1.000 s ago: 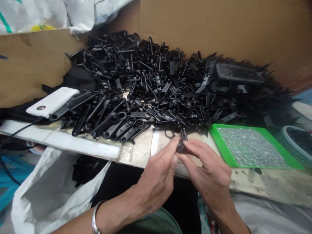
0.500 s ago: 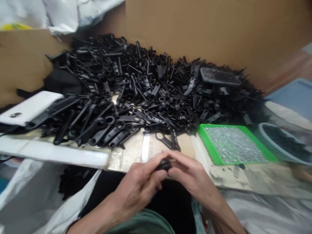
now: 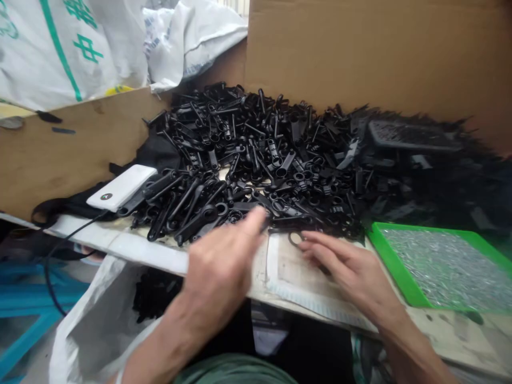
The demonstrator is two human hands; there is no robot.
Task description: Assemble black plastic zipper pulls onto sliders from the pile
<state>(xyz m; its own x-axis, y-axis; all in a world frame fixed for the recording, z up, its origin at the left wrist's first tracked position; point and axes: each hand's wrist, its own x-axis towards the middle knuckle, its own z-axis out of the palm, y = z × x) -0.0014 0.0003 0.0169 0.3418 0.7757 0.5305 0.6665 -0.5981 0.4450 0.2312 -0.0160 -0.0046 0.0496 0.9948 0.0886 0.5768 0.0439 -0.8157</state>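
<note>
My left hand point(image 3: 224, 261), smeared by motion, is over the front of a heap of black plastic parts point(image 3: 276, 154). Its fingers are curled, and a small dark bit at the fingertips cannot be made out. Just to the right, my right hand point(image 3: 348, 264) has its fingers closed on a black ring-ended part point(image 3: 295, 239) at the table's edge of the heap. Most of that part is hidden under the fingers. Long black handle-like parts with ring ends point(image 3: 200, 218) lie in a row left of my hands.
On the right stands a green tray point(image 3: 394, 272) of small shiny metal pieces. A white power bank point(image 3: 122, 188) with a cable rests at the left. Cardboard walls point(image 3: 360, 53) surround the heap. A white sack point(image 3: 88, 325) hangs open below the table edge, with black parts inside.
My hands were together at the table's front edge around a small black round part. They have parted: the left moved forward to the heap, the right onto the ring-ended part. The view turned left.
</note>
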